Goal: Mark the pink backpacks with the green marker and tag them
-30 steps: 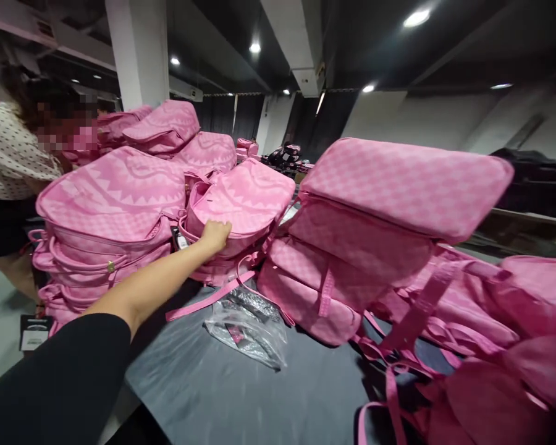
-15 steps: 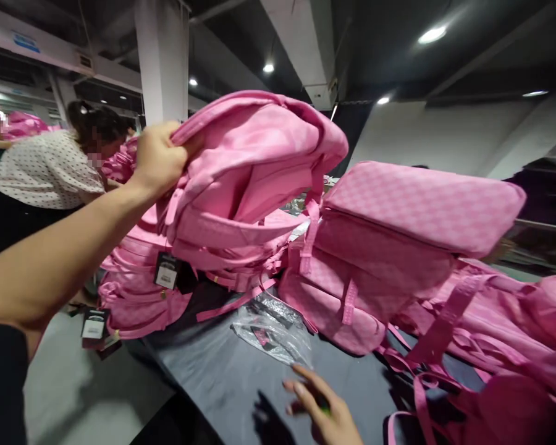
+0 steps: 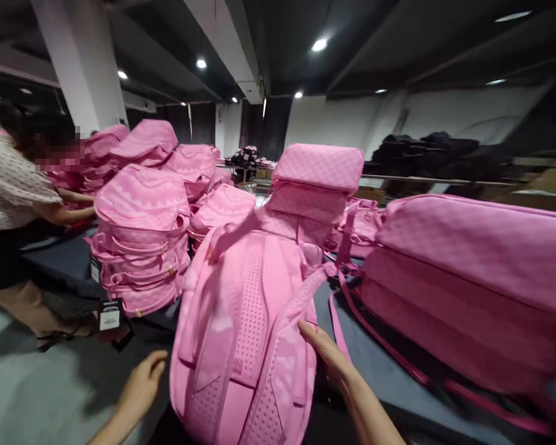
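A pink backpack (image 3: 248, 334) lies in front of me with its padded back and shoulder straps facing up, its bottom end towards me. My left hand (image 3: 141, 386) sits just off its left side, fingers loosely curled, holding nothing that I can see. My right hand (image 3: 327, 352) rests against the backpack's right strap, fingers stretched out flat. The dark table (image 3: 380, 371) carries the backpack.
A stack of pink backpacks (image 3: 141, 247) with hang tags (image 3: 110, 317) stands to the left, more piles behind it. A large pink bag (image 3: 472, 278) lies at the right, another (image 3: 317, 185) behind. A person in a dotted top (image 3: 13, 204) works at far left.
My left hand lifted a backpack off the pile, brought it down in front of me back-side up, and let go. My right hand came up to its strap.
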`<state>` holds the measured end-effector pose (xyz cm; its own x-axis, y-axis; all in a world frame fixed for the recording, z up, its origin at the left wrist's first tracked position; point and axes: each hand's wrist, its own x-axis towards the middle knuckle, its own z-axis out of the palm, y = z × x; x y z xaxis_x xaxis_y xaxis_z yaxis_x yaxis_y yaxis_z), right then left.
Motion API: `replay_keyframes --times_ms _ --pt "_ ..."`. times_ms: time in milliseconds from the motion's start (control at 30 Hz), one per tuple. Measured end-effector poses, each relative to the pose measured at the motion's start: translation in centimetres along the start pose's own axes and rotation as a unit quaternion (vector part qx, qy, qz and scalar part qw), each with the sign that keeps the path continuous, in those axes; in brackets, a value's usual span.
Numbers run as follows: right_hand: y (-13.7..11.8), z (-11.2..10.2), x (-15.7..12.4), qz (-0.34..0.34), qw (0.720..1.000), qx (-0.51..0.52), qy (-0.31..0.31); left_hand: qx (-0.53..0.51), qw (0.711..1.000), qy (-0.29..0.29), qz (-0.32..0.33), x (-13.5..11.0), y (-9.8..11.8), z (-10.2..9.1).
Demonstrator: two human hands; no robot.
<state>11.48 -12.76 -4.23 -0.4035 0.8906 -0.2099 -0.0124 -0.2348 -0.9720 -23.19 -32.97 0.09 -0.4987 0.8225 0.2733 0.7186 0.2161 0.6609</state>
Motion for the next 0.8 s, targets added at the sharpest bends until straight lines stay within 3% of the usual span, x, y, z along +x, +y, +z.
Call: replay_keyframes --times_ms 33,100,167,233,300,400,500,567,633,733,800 --pt "0.5 -0.7 -0.7 0.013 0.999 -0.041 0.018 0.002 1.000 -0.020 0.009 -1.1 -0.8 1.6" --pt "1.4 -1.0 -1.4 0.029 0.993 -0.095 0.063 0.009 0.991 -0.083 0.105 -2.5 -1.1 5.0" --pt "1.9 -0.3 -1.3 0.035 0.989 -0.114 0.086 0.029 0.950 -0.180 0.253 -3.1 -0.3 8.7" --pt "1.8 0.5 -1.1 0.026 0.986 -0.137 0.089 0.067 0.898 -0.260 0.348 -3.6 0.8 12.7" --pt "1.2 0.7 -1.0 0.009 0.984 -0.160 0.083 0.116 0.882 -0.262 0.376 -4.7 1.5 16.3" --pt "0.3 0.0 -0.8 -0.020 0.979 -0.187 0.072 0.161 0.891 -0.156 0.395 -6.7 1.2 20.0" --pt "0.3 -0.8 -0.2 -0.038 0.973 -0.215 0.074 0.114 0.889 -0.094 0.433 -5.9 1.5 19.9" --pt "0.6 -0.8 0.1 -0.040 0.972 -0.224 0.057 0.059 0.879 -0.080 0.466 -2.6 3.0 18.2" --pt "1.0 -0.5 0.2 -0.041 0.973 -0.227 0.025 0.045 0.868 -0.049 0.492 2.4 5.6 16.3" --pt "1.6 0.2 0.3 -0.042 0.973 -0.227 0.021 0.092 0.790 -0.091 0.599 10.2 10.0 15.0" --pt "1.8 0.4 0.6 -0.040 0.971 -0.232 0.041 0.120 0.737 -0.134 0.652 13.8 12.3 15.3"
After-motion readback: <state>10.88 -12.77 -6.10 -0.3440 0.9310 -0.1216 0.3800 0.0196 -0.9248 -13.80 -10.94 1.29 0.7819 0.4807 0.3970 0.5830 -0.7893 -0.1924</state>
